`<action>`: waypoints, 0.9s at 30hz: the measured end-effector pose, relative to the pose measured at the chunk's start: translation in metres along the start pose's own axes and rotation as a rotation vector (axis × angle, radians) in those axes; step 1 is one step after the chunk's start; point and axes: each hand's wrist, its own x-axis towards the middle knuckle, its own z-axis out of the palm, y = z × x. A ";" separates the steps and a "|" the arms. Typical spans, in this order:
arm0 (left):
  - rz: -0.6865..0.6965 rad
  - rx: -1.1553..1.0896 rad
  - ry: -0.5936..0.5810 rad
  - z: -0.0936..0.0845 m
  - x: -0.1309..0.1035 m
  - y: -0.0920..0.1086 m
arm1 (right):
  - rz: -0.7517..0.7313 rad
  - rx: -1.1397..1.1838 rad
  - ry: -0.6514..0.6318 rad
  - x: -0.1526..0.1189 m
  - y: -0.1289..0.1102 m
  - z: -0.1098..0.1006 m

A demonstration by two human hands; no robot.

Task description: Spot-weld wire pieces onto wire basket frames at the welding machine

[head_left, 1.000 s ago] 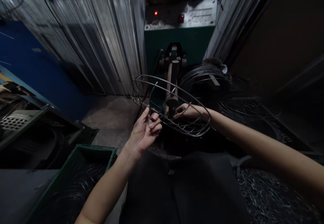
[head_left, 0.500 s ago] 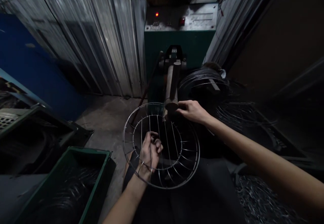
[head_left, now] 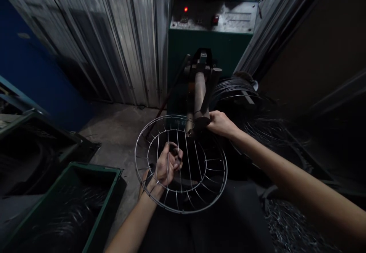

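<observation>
A round wire rack [head_left: 181, 211], with a double outer rim, an inner ring and straight crossbars, lies in front of a machine's metal cylinder [head_left: 201, 96]. Its far rim reaches the lower part of the machine. My left hand [head_left: 168, 163] shows through the crossbars, its fingers curled closed. Wires cross in front of this hand, and what its fingers hold is unclear. My right hand [head_left: 223, 123] is beside the cylinder's near end, bent closed, with fingertips hidden behind the metal. A dark bar [head_left: 211, 89] slants above the cylinder.
The green machine [head_left: 211, 43] has a panel with a lit red lamp [head_left: 185, 9]. Coiled wire [head_left: 234, 87] sits right of it. At lower left is a green crate [head_left: 98, 222] holding dark wire pieces; many small metal pieces [head_left: 297, 226] lie at lower right.
The view has shifted, so the machine appears farther right. The rack has moved slightly left relative to the cylinder. My right hand remains beside the cylinder, its fingertips now more hidden.
</observation>
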 end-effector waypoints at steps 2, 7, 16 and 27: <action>0.007 0.008 0.003 0.000 0.001 0.002 | 0.007 0.019 -0.008 0.001 0.000 0.001; 0.020 0.006 0.018 0.000 0.002 0.003 | 0.035 0.009 -0.008 0.002 -0.004 0.000; 0.057 0.010 -0.019 -0.006 0.006 0.001 | 0.022 0.032 0.015 0.001 -0.003 0.000; -0.017 0.048 -0.027 0.001 0.004 0.011 | -0.004 0.142 0.077 -0.010 0.009 -0.002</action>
